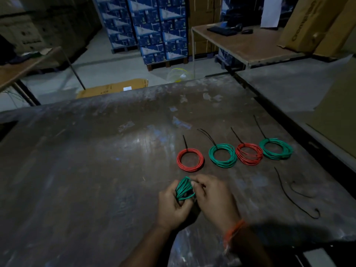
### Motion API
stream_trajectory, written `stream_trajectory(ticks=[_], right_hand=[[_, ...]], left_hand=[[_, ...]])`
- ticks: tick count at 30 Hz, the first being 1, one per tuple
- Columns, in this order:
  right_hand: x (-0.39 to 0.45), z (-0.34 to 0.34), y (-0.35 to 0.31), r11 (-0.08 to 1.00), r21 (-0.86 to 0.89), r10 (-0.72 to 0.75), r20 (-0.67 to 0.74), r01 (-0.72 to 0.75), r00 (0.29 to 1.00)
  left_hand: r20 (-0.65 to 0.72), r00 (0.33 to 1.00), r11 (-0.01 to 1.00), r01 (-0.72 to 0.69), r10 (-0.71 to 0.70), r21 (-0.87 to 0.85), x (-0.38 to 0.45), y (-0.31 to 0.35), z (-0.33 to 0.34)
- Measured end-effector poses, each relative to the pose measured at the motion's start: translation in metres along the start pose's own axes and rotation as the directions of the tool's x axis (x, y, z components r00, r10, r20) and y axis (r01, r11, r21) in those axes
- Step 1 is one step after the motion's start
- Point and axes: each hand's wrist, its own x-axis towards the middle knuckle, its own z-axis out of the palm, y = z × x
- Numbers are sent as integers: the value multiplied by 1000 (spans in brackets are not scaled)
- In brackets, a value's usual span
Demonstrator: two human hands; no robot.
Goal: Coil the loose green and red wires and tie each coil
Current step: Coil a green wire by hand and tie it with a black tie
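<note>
Holding a green wire coil low over the dark table, the left hand grips it; the right hand pinches its edge. Box writing is too blurry to read.

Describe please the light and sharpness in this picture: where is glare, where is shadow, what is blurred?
Head view: the room is dim; soft glare on the table centre; dark shadow beside the right hand; the green coil and left hand are slightly blurred; straight edges bend from the wide lens.
</note>
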Motion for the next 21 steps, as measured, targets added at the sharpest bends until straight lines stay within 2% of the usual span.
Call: stream_trajectory(ticks=[4, 12, 14, 21], right_hand=[[2, -2, 0, 1000, -7, 10, 36, -10, 999], [5, -9, -1, 994, -101, 49, 129, -36, 990], [4, -9, -2, 995, -89, 48, 118, -38, 992], [-9, -12, -7, 990, 128, 56, -38, -51, 998]], left_hand=[[-17, 997, 996, 68, -69, -57, 1, -5, 1], [-16, 998, 995, 55, -56, -80, -1, -3, 1], [-17, 998, 995, 53, -55, -85, -1, -1, 0], [20, 998, 985, 63, -60, -159, -3, 1, -2]])
